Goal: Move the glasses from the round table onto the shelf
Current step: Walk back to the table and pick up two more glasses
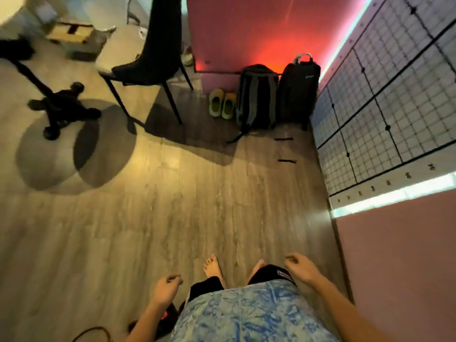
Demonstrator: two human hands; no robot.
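0 glasses show, so their spot cannot be told. Left hand [165,290] and right hand [302,266] hang loosely curled, holding nothing, above wood floor [197,193]. Ahead: black pedestal base [61,107] at left, dark chair [153,45], green slippers [222,104], 2 backpacks [256,97] by red wall [246,33].

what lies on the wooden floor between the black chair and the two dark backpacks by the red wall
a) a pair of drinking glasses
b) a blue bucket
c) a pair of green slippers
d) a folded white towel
c: a pair of green slippers lies on the wooden floor, close beside the grey-trimmed dark backpack and just past the black chair.
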